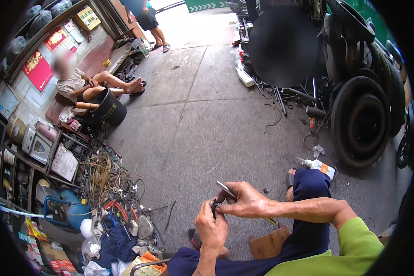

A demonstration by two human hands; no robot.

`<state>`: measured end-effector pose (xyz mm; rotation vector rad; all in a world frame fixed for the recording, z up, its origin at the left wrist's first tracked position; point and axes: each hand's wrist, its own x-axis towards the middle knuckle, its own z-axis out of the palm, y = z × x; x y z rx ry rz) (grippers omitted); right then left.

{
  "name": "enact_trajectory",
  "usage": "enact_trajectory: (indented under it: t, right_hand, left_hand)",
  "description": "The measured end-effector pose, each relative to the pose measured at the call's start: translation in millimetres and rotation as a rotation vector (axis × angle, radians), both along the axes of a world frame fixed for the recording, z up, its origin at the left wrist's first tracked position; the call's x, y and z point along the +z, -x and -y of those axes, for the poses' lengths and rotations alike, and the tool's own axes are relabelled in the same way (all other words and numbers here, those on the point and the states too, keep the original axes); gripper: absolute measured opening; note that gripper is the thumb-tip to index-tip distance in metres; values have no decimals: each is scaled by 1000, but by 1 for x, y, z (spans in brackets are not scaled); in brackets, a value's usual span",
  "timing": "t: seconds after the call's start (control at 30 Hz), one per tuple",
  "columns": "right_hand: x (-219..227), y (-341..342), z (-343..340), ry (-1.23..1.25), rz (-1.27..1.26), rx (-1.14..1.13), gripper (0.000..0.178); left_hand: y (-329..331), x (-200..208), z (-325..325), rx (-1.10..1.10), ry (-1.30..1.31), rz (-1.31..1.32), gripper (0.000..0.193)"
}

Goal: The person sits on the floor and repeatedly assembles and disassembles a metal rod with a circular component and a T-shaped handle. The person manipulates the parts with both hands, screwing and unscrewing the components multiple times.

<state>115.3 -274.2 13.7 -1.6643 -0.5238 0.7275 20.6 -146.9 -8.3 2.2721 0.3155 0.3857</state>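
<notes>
Both hands meet in front of my knees. My left hand [211, 227] is closed, its thumb and fingers pinching a small dark part [214, 207] whose kind I cannot make out. Just to the right, my right hand [246, 200] is closed around a slim silver rod-shaped tool [226, 188], with the thumb tip against the dark part. One end of the tool sticks out past the fingers toward the upper left. The grip covers its middle, and its exact kind is unclear.
A wooden block [269, 243] and a white spray bottle [320, 168] are near my legs. Tangled cables [101, 172] and cloths lie at left. Large tyres [361, 122] lean at right. A seated person [73, 83] is beside a black bucket [109, 108]; another person stands farther off.
</notes>
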Motion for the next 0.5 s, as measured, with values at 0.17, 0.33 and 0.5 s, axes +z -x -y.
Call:
enact_trajectory:
  t: [0.17,0.33,0.5]
  right_hand:
    - [-2,0,0,-72,-64,-29,30]
    - [-4,-1,2,-62,-86,33,35]
    - [-8,-1,-2,24,-10,47,33]
  left_hand:
    - [-3,2,2,42,39,6,17]
    - [-4,1,1,54,30,-15,14]
    - [0,-1,2,48,-25,19,13]
